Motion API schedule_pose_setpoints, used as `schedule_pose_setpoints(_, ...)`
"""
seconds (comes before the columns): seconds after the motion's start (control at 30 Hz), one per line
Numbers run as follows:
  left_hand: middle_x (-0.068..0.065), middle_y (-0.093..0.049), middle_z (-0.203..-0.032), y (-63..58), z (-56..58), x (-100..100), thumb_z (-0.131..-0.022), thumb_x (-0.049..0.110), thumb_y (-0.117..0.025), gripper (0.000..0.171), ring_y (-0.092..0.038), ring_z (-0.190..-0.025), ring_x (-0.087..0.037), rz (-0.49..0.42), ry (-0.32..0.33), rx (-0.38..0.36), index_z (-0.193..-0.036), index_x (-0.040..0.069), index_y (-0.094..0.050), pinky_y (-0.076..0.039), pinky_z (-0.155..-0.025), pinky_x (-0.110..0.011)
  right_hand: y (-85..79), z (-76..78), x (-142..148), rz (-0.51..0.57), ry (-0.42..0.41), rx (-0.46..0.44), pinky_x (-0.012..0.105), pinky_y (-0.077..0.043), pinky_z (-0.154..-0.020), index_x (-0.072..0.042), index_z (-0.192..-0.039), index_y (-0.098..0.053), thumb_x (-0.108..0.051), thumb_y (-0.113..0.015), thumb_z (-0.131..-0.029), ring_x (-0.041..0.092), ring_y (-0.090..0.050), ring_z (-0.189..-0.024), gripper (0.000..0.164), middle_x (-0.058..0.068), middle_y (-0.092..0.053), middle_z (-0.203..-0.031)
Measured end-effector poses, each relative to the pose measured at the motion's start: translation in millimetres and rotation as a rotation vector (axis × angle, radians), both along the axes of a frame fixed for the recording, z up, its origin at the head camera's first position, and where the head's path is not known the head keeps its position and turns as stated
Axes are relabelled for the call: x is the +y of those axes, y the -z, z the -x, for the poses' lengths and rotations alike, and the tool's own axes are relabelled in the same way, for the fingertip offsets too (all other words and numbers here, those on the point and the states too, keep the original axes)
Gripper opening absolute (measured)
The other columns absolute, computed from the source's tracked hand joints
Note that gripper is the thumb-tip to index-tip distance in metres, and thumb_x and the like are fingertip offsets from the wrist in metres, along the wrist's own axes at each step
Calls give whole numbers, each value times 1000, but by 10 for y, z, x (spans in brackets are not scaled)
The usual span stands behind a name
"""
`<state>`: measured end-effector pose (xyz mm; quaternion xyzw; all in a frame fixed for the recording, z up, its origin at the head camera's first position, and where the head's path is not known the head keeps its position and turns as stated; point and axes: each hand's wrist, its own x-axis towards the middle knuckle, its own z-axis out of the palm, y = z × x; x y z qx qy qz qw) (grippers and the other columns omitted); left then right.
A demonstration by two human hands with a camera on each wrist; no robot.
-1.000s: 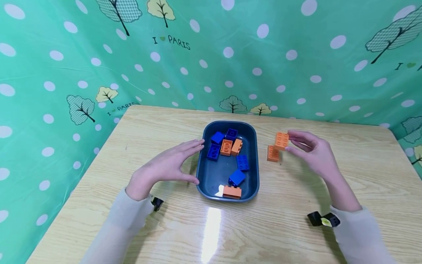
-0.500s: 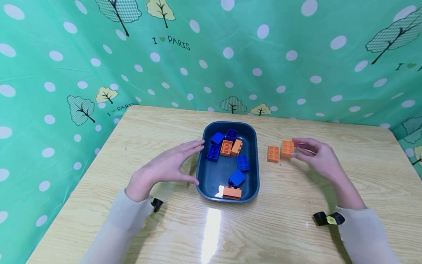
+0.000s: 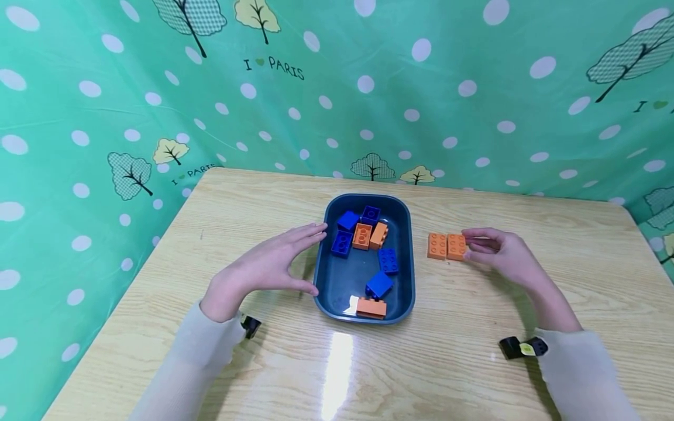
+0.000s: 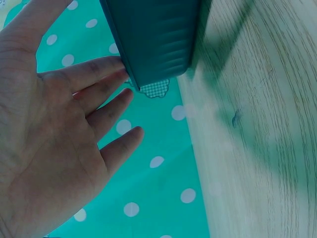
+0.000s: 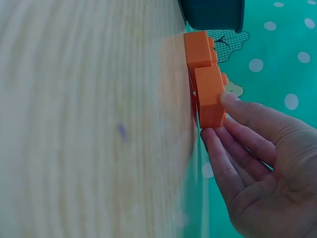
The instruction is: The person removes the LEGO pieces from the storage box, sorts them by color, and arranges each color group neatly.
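My right hand (image 3: 502, 254) pinches an orange toy building brick (image 3: 456, 247) by its right side, studs up. A second orange brick (image 3: 436, 246) lies on the table directly left of it, and the two are side by side. In the right wrist view the thumb is on the held brick's (image 5: 210, 96) studded edge, with fingertips at its near end. My left hand (image 3: 268, 260) spreads its fingers and thumb along the left rim of a dark blue tray (image 3: 322, 292). The left wrist view has the fingertips right at the tray's rim (image 4: 124, 62).
Inside the tray lie several blue bricks (image 3: 388, 261) and a few orange ones (image 3: 371, 307), some upside down or on their sides. The wooden table (image 3: 253, 362) ends at the back against a green dotted cloth (image 3: 295, 140).
My right hand has brought its orange brick down and right from above the other orange brick, then left to stand right beside it. The left hand and tray have stayed put.
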<state>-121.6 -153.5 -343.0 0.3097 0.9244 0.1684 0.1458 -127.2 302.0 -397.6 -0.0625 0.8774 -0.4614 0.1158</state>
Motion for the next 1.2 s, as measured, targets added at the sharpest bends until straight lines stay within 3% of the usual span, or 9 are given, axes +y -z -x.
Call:
schedule_pose_setpoints(0.3,0,-22,-167,13,3,-2,-74,54,-83,104,-23,-154,-27,-3,-1,1,-156,13,-34,-28,-123,-52,-8,16,-36,-43,-3,-3,3,-49,-87,0,-140,-53,-21,-73,-91,-9,-57,-111,56,26,-53,-143)
schedule_pose_setpoints(0.5,1,-22,-167,5,-2,-3,-74,55,-83,105,-22,-155,-26,0,0,1,-157,13,-33,-28,-123,-51,-8,26,-67,-64,-7,0,3,-49,-87,0,-140,-53,-18,-74,-91,23,-60,-124,57,26,-54,-143)
schedule_pose_setpoints(0.6,-1,-22,-167,-5,-4,3,-73,54,-83,106,-23,-154,-28,-4,9,8,-156,12,-33,-28,-123,-52,-9,24,-77,-67,-11,3,3,-48,-87,0,-140,-53,-19,-74,-90,31,-58,-127,58,26,-54,-142)
schedule_pose_setpoints(0.87,-3,-23,-167,-18,3,14,-74,51,-84,105,-24,-154,-30,-15,27,20,-156,11,-33,-29,-122,-53,-35,-3,-82,-52,-10,24,1,-47,-87,2,-142,-49,-21,-75,-90,42,-53,-130,63,27,-52,-143)
schedule_pose_setpoints(1.2,-5,-24,-167,-8,4,10,-74,53,-83,104,-24,-154,-30,-12,27,22,-155,9,-35,-29,-122,-53,-154,-38,-135,-54,16,61,-1,-45,-86,-2,-143,-50,-22,-74,-90,40,-52,-133,62,23,-54,-144)
